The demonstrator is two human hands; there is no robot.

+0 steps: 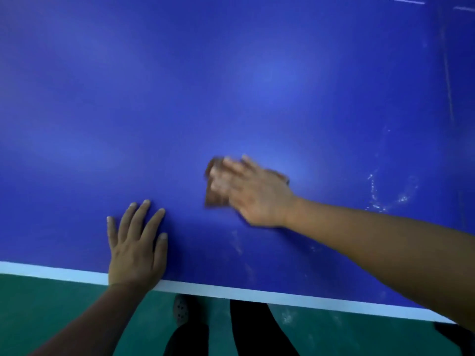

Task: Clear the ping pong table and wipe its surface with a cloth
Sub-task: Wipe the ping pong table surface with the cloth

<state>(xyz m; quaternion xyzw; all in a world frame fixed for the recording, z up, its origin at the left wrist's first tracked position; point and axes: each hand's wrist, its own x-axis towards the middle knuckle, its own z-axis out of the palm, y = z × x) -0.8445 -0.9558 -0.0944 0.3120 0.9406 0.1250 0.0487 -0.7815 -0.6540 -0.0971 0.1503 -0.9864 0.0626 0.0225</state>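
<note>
Wiping is in hand: the right hand (253, 192) presses a brown cloth (215, 195) flat-fingered mid-frame; the left hand (136, 244) lies open on the table (180, 86). Next, the white smears (380, 194) at right.

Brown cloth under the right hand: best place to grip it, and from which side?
Probably the bare left edge of the cloth, coming from above and the left. It lies flat on the blue table, with the right hand pressing over its right part, so only that left strip shows. The frame is blurred, so any folds cannot be told.
</note>
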